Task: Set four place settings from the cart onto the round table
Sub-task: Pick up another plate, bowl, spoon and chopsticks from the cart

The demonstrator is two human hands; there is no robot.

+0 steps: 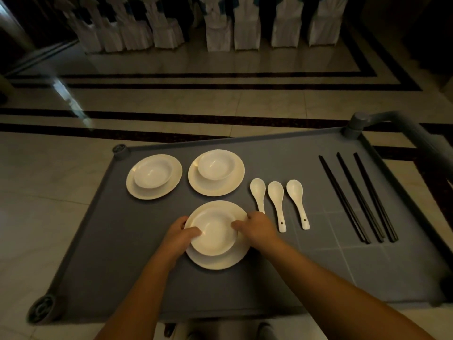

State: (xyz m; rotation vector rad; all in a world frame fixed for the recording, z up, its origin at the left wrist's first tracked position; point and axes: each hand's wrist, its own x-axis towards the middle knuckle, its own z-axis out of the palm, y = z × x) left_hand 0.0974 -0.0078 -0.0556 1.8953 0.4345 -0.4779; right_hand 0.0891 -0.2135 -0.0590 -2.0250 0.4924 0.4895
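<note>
Grey cart top [137,278] on pale tiled floor [220,99]; white-covered chairs [218,33] along far wall. Left hand [180,235] and right hand [257,228] grip opposite rims of near plate [220,260], thumbs over bowl [215,233] sitting on it. Behind: two more plates with bowls [153,174] [214,168]. Right: three white spoons [275,204], three black chopstick pairs [362,200].

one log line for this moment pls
stage: pickup at cart | left hand: grips near plate rim | right hand: grips same plate | bowl: on plate | table: not in view
</note>
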